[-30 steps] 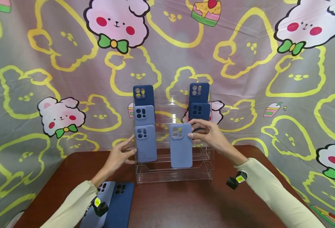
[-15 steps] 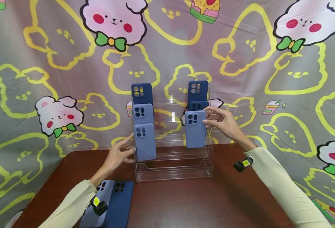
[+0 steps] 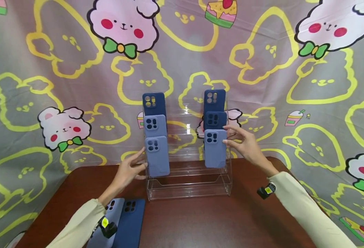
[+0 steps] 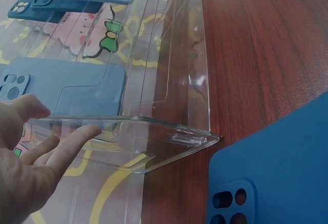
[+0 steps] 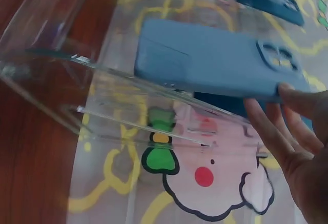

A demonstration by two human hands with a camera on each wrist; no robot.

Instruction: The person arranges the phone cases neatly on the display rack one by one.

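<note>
Phone case (image 3: 215,151), light blue, held upright at the front of the right-hand column of the clear stand (image 3: 188,191), camera cutout at upper left. My right grip (image 3: 247,143) pinches it at the right edge near the top, thumb against the edge. Whether its lower end is seated in the tier: cannot tell. Directly behind and above it, two navy cases (image 3: 214,98) stand in steps. My left grip (image 3: 129,170) is loosely spread, thumb and fingers apart, at the left side of the stand; firmness of contact cannot be told. Left-hand column, top to bottom: one dark blue case (image 3: 159,105), then two pale blue cases (image 3: 159,162), all leaning back slightly. On the worktop (image 3: 182,224), near the left forearm, a flat navy case (image 3: 132,224) lies beside a flat pale case (image 3: 116,212), the latter partly covered by my left sleeve (image 3: 79,224) and wrist camera (image 3: 108,229). Behind the stand hangs a grey cloth (image 3: 182,51) printed with yellow outlines and white cartoon animals.
</note>
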